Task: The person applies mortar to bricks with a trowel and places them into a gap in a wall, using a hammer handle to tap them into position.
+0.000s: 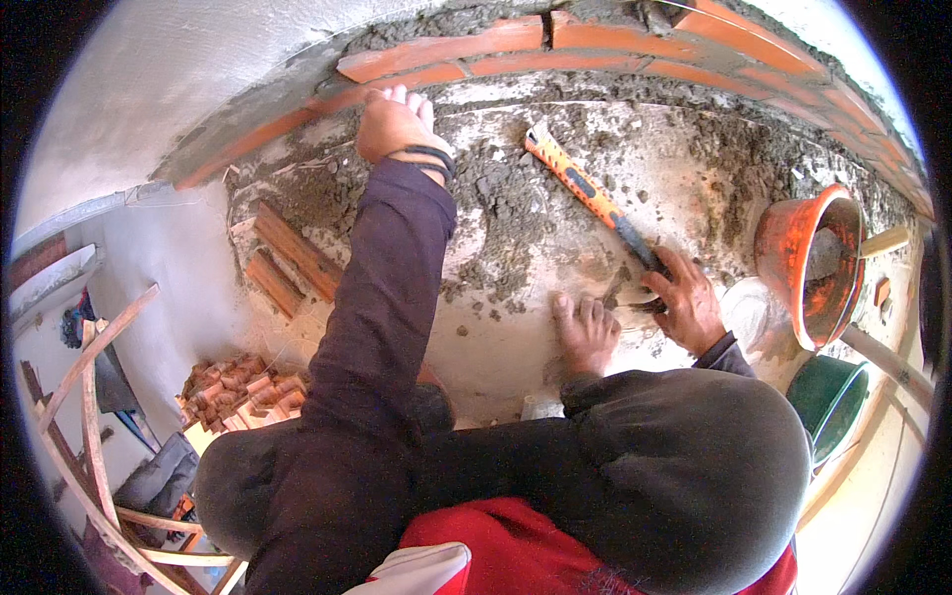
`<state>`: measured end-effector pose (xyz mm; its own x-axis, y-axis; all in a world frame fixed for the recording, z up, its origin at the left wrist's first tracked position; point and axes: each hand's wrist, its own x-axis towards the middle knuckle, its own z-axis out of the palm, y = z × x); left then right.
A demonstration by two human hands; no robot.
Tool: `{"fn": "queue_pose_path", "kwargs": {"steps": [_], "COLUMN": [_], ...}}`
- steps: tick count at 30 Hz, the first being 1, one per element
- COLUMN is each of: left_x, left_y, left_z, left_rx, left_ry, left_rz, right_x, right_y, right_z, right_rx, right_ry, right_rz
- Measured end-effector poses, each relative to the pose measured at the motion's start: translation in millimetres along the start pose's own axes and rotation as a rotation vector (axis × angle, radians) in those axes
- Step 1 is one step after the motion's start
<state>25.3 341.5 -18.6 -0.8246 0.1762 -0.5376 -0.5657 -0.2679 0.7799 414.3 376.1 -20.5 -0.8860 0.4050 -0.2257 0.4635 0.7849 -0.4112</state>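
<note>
Centrally, a pale floor [501, 357] crusted with crumbly grey mortar [506, 218] is bounded on the far side by a low brick wall [605, 45]. The wall is composed of smooth orange blocks in curving courses, separated by rough grey joints; its upper edge is coated with coarse mortar. The left hand [395, 124], banded in black at the wrist, is placed against the left part of this wall, just below the upper course. Its fingers are curled, but their undersides are hidden, so it cannot be told whether anything is gripped.

An elongated orange-and-black tool [595, 198] is laid obliquely across the mortar, its pale tip directed far and left. Its dark near end is met by the partly bent fingers of the right hand [684, 302]; whether the grip is closed around it cannot be told. A bare foot [585, 337] is planted just left of that hand.

At right, a mortar-smeared orange bucket [778, 258] is seen beyond a smooth green bucket [828, 402]. At left, two reddish, block-shaped pieces [296, 250] are laid side by side; nearer, small ridged bricks [238, 392] are heaped, and slender wooden strips [94, 397] are crossed beside them.
</note>
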Motion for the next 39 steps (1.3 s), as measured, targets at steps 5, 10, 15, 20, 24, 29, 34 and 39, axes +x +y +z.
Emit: {"fn": "queue_pose_path", "kwargs": {"steps": [5, 10, 15, 20, 24, 29, 34, 39], "left_x": [-40.6, -95.8, -107.7, -80.2, -89.3, -89.0, -75.2, -69.1], "left_y": [-12.0, 62.0, 175.4, 196.0, 209.9, 196.1, 176.5, 176.8], "left_z": [-1.9, -24.6, -93.3, -158.7, -195.0, -191.3, -182.2, -191.8], "left_rx": [0.411, 1.373, 1.881, 1.132, 1.038, 0.683, 0.191, -0.002], "left_ry": [-0.288, -1.399, -1.731, -1.509, -1.39, -1.719, -1.886, -1.881], "left_rz": [0.241, 0.405, -0.655, -1.128, -1.08, -0.737, -0.526, -0.463], "right_x": [-13.5, -69.0, -53.5, -43.8, -66.0, -109.3, -182.1, -200.5], "right_y": [-14.4, 101.5, 167.5, 192.5, 225.6, 210.1, 140.9, 61.9], "right_z": [-88.2, -248.6, -269.1, -241.9, -233.5, -252.6, -334.3, -340.5], "right_rx": [0.295, -0.513, -0.669, -0.933, -0.879, -0.779, -0.721, -0.137], "right_ry": [0.194, 0.595, 0.006, -0.268, -0.093, -0.274, -0.15, 0.233], "right_rz": [0.108, 0.4, 0.543, 0.628, 0.586, 0.557, 0.911, 0.807]}}
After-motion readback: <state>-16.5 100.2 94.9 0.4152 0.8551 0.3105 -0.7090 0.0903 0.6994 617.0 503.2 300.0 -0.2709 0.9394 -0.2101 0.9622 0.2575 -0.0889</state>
